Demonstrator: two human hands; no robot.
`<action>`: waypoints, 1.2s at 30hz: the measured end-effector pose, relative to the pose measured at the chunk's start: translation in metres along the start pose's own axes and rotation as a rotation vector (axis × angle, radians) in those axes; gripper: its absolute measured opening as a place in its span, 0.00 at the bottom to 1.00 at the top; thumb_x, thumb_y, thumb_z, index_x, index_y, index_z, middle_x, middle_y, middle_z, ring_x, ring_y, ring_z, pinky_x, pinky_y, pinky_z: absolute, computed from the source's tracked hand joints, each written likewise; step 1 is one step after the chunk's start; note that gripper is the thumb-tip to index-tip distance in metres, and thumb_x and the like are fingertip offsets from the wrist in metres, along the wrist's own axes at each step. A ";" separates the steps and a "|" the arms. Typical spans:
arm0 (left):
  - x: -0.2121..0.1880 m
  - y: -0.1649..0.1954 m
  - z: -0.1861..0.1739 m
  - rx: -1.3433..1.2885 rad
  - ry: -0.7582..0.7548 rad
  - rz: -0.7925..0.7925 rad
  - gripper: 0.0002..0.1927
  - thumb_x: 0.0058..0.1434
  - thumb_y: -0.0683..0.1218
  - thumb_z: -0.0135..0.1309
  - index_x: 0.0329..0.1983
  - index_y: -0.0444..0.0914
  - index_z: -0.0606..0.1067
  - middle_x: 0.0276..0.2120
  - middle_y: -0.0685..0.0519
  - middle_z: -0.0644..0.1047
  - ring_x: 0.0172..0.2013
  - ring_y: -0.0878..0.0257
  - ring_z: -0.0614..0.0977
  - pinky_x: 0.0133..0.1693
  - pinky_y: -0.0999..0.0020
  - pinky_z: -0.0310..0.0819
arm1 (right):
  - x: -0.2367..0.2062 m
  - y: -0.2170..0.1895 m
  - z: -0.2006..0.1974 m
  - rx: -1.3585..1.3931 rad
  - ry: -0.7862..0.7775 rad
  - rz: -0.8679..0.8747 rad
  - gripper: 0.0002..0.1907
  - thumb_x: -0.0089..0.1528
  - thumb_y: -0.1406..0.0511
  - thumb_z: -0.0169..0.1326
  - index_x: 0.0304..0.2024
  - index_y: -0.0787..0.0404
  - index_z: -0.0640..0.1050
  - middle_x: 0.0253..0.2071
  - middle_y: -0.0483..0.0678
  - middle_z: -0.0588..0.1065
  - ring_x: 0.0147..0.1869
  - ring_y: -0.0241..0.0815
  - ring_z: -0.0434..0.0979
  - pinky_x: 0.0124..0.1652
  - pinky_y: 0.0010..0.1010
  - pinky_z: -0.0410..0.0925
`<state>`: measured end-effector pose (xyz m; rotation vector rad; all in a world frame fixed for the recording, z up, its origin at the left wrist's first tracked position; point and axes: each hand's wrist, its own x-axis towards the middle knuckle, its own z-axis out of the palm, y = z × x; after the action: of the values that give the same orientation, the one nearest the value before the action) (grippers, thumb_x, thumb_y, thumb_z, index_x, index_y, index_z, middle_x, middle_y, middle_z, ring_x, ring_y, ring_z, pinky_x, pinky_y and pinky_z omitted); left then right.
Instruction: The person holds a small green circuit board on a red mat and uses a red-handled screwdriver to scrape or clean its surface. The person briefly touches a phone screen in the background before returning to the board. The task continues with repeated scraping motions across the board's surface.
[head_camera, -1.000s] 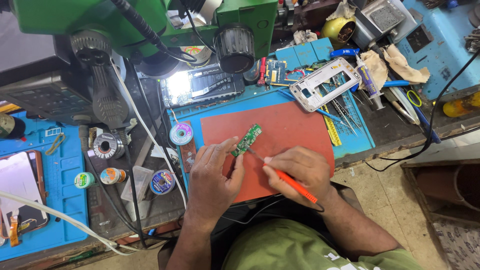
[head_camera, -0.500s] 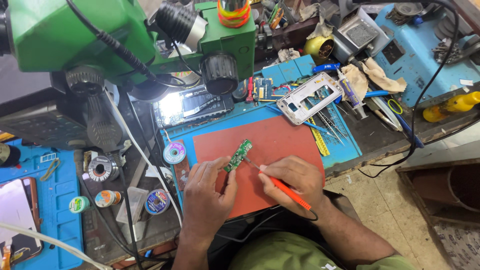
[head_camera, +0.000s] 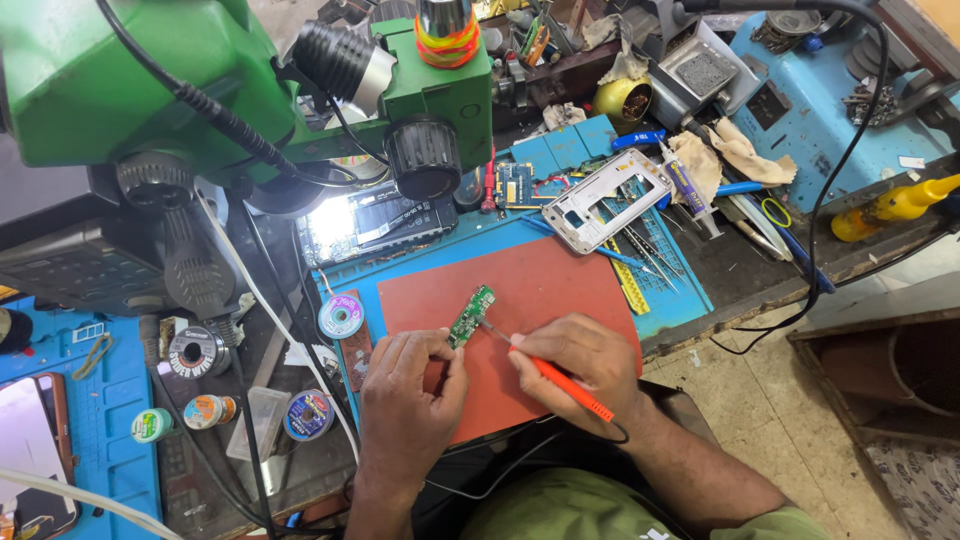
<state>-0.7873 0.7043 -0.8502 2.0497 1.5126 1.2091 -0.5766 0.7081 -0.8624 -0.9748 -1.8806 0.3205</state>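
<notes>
Head view: left hand (head_camera: 405, 395) fingers pinch green circuit board (head_camera: 471, 316), right hand (head_camera: 578, 362) grips orange soldering iron (head_camera: 560, 385); microscope (head_camera: 230, 90) looms above.

The left hand (head_camera: 405, 395) pinches a green circuit board (head_camera: 471, 316) on the red mat (head_camera: 560, 290); at its 3 o'clock, the right hand (head_camera: 580, 360) touches an orange-handled soldering iron (head_camera: 560, 385) to it.

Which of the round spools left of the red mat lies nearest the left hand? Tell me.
The blue-rimmed spool, just left of the left hand; the silver-wire spool lies farther up, the others farther left.

Circuit board (head_camera: 471, 316) sits on the mat (head_camera: 560, 300); phone frame (head_camera: 620, 199) behind the mat, solder spool (head_camera: 341, 316) just left of it.
</notes>
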 end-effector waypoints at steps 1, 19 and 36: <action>0.000 0.000 0.000 0.000 -0.001 -0.001 0.09 0.55 0.39 0.62 0.34 0.37 0.73 0.37 0.49 0.81 0.40 0.49 0.80 0.42 0.56 0.74 | 0.000 0.000 0.000 0.021 -0.029 -0.034 0.11 0.54 0.71 0.67 0.39 0.63 0.81 0.36 0.48 0.81 0.37 0.43 0.83 0.37 0.31 0.74; 0.000 -0.001 -0.001 0.007 0.005 0.019 0.08 0.56 0.38 0.62 0.34 0.37 0.73 0.38 0.48 0.80 0.41 0.49 0.80 0.44 0.55 0.74 | 0.004 -0.003 -0.001 0.005 -0.042 -0.062 0.10 0.55 0.72 0.66 0.38 0.64 0.81 0.37 0.49 0.81 0.37 0.45 0.82 0.38 0.32 0.74; 0.000 -0.001 0.000 -0.014 0.010 0.031 0.08 0.56 0.38 0.62 0.35 0.37 0.73 0.38 0.49 0.81 0.41 0.50 0.80 0.44 0.56 0.74 | 0.004 -0.005 0.000 0.008 -0.050 -0.069 0.10 0.55 0.71 0.67 0.38 0.63 0.82 0.38 0.48 0.81 0.38 0.43 0.82 0.39 0.31 0.75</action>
<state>-0.7879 0.7044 -0.8509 2.0681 1.4783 1.2395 -0.5800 0.7079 -0.8577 -0.9014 -1.9522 0.3134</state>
